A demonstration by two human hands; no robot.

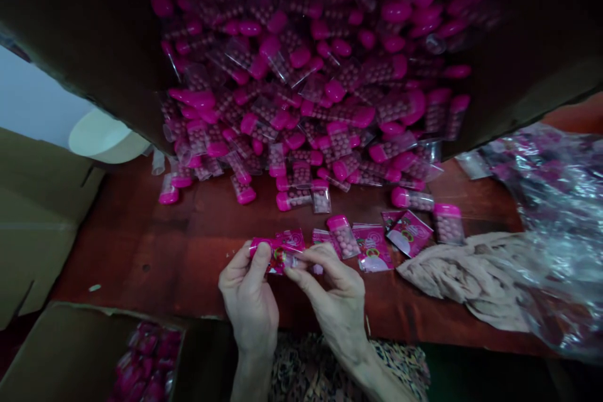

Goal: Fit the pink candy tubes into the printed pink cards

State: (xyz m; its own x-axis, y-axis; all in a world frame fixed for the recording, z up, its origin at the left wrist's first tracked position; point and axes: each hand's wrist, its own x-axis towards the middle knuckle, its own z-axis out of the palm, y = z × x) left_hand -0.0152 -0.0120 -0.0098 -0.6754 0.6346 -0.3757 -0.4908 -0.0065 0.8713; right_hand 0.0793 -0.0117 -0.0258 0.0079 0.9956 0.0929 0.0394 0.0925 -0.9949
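Red tabletop (141,251) ends beneath the hands (249,301) (334,301) pinching a pink sachet (277,254).

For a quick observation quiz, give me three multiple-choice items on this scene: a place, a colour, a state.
1. Where is the cardboard box of pink packets relative to the left hand?
A. Upper right
B. Lower left
C. Directly ahead

2. What colour are the caps on the clear tubes?
A. Pink
B. Blue
C. White

3. How is the printed packet held?
A. In the left hand alone
B. Lying untouched
C. Pinched between the left hand and right hand

1 B: the box sits bottom left.
2 A: the caps show pink.
3 C: fingers of both hands pinch it.
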